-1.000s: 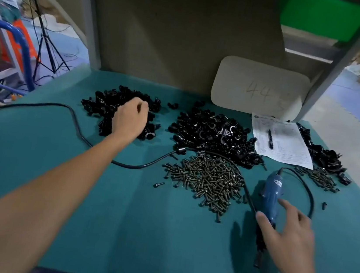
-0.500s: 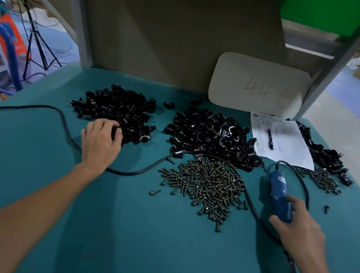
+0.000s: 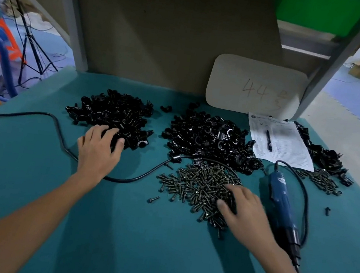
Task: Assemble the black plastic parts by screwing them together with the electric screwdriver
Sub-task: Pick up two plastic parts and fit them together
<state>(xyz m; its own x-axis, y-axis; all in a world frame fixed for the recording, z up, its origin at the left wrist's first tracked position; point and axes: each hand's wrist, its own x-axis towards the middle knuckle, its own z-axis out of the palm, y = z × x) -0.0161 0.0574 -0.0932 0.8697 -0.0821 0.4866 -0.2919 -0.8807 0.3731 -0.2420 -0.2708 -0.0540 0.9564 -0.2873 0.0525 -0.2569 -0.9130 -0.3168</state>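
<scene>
Three heaps of black plastic parts lie on the teal table: a left pile (image 3: 113,111), a middle pile (image 3: 206,137) and a right pile (image 3: 325,155). My left hand (image 3: 98,150) rests its spread fingers on the near edge of the left pile. A heap of dark screws (image 3: 191,183) lies in front of the middle pile. My right hand (image 3: 244,211), blurred, touches the near right side of that heap with its fingers down. The blue electric screwdriver (image 3: 279,200) lies on the table just right of that hand, untouched.
The screwdriver's black cable (image 3: 137,176) loops across the table between my hands. A paper sheet (image 3: 280,147) with a pen (image 3: 269,140) lies at the back right, below a board marked 44 (image 3: 256,87). A smaller screw heap (image 3: 322,180) sits far right.
My right hand let go of the screwdriver, which now lies flat, and moved left onto the screws. My left hand drew back to the near edge of the left pile.
</scene>
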